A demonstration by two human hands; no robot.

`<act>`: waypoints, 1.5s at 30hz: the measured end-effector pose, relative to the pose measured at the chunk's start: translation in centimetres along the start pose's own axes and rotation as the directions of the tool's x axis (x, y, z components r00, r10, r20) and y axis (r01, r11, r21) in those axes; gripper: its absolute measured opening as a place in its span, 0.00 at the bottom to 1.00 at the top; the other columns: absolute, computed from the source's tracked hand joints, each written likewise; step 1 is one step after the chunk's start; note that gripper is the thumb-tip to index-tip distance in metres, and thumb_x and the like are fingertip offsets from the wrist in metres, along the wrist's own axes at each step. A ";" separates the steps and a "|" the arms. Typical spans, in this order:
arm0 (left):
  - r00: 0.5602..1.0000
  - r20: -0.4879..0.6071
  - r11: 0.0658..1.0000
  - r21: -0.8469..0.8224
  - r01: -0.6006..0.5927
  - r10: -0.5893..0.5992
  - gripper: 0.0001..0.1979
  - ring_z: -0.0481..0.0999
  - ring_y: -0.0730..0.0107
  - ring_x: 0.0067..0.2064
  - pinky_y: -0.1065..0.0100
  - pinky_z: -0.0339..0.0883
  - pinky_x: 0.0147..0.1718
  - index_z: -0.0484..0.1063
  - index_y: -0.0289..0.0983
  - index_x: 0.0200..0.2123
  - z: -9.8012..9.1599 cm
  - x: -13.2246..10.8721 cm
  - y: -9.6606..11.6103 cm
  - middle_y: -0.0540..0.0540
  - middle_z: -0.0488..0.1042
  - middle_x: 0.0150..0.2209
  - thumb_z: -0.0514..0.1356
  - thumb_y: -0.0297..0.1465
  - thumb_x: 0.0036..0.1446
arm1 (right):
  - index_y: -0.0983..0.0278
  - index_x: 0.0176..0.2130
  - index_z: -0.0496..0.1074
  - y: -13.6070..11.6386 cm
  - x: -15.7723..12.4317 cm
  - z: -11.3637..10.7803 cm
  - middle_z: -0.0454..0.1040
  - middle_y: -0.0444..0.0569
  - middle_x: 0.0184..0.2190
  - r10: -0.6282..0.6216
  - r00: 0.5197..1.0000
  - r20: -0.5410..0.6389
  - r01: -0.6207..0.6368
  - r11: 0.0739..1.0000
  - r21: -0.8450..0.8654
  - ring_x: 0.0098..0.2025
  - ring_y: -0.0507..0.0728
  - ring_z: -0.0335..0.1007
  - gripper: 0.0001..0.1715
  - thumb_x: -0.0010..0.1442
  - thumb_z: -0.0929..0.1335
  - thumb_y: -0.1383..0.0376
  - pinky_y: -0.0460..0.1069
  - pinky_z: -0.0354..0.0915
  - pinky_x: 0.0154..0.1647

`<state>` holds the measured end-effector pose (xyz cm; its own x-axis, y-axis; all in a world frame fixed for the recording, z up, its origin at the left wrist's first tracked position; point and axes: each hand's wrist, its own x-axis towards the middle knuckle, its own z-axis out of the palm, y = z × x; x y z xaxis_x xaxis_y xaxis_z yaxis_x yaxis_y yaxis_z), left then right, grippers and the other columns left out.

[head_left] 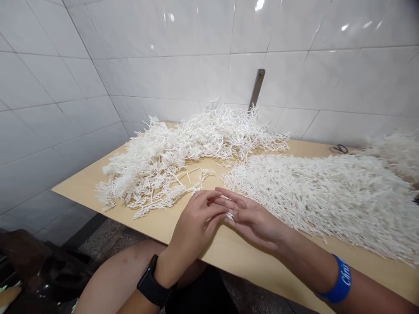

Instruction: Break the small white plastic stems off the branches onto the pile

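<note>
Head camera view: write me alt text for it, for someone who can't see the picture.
A left hand and right hand hold a small white piece between their fingertips at the near edge of a wooden table. A pile of white branching twigs lies left, a pile of loose white sticks right, against a white tiled wall.

Bright, even light; shadows faint.
Glare specks on tiles (260, 6) above the table (229, 257); tile joints bow left of it; white pile (394, 152) at its right end blurs.

branched sprue heap (170, 157) left on table (229, 257), loose stick pile (327, 196) right
</note>
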<state>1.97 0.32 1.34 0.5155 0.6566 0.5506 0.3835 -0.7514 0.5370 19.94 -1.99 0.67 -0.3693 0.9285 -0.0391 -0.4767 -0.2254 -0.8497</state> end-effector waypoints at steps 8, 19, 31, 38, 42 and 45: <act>0.993 -0.073 0.994 -0.054 0.090 -0.094 0.03 0.72 0.67 0.44 0.64 0.64 0.46 0.72 0.37 0.36 0.3 -0.4 -0.3 0.47 0.75 0.39 0.58 0.25 0.62 | 0.60 0.51 0.73 0.3 0.0 0.6 0.76 0.52 0.50 -0.062 0.993 -0.104 0.020 0.930 -0.368 0.51 0.57 0.73 0.19 0.59 0.70 0.63 0.56 0.67 0.55; 0.946 -0.093 0.950 -0.062 0.306 -0.310 0.07 0.76 0.65 0.40 0.64 0.67 0.41 0.73 0.38 0.36 0.1 -0.6 -0.8 0.47 0.78 0.37 0.55 0.29 0.64 | 0.63 0.37 0.74 -1.0 -0.2 0.0 0.77 0.49 0.33 -0.491 0.870 -0.035 0.041 0.143 -0.989 0.36 0.57 0.71 0.11 0.63 0.62 0.69 0.53 0.64 0.39; 0.958 -0.130 0.924 0.261 0.280 -0.254 0.18 0.68 0.54 0.59 0.51 0.63 0.57 0.69 0.37 0.56 -2.1 0.2 -3.3 0.39 0.70 0.59 0.56 0.29 0.62 | 0.60 0.45 0.74 -0.1 0.0 0.1 0.75 0.54 0.47 -0.538 0.828 0.162 0.198 0.010 -0.980 0.51 0.64 0.69 0.22 0.58 0.60 0.76 0.61 0.64 0.52; 0.918 -0.130 0.886 0.240 0.396 -0.375 0.11 0.73 0.56 0.45 0.56 0.66 0.46 0.75 0.36 0.39 -2.3 -0.1 -5.4 0.41 0.77 0.41 0.53 0.30 0.63 | 0.59 0.58 0.70 1.3 -1.4 3.0 0.73 0.49 0.56 -0.104 0.948 0.300 0.317 0.339 -0.885 0.57 0.60 0.69 0.23 0.64 0.63 0.68 0.56 0.65 0.60; 0.860 -0.186 0.863 0.093 0.497 -0.475 0.12 0.74 0.59 0.40 0.61 0.64 0.40 0.74 0.37 0.35 -2.8 -0.1 -5.1 0.44 0.78 0.38 0.52 0.34 0.64 | 0.59 0.61 0.68 1.0 -0.2 0.3 0.67 0.51 0.62 -0.160 0.974 0.159 0.191 0.213 -0.958 0.64 0.63 0.61 0.25 0.65 0.63 0.64 0.64 0.56 0.66; 0.808 -0.256 0.838 -0.019 0.545 -0.531 0.11 0.75 0.61 0.39 0.64 0.63 0.38 0.73 0.38 0.35 -3.1 -0.1 -4.9 0.46 0.78 0.37 0.54 0.36 0.63 | 0.62 0.58 0.71 -0.2 0.8 -2.3 0.68 0.55 0.61 -0.325 0.946 0.001 0.039 0.110 -0.993 0.64 0.66 0.61 0.24 0.64 0.64 0.63 0.68 0.55 0.65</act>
<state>-2.32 4.13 0.66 0.0167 0.9460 0.3238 0.5881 -0.2712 0.7620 21.56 -0.56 -0.37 -0.1953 0.9510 0.2398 0.7251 0.3046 -0.6176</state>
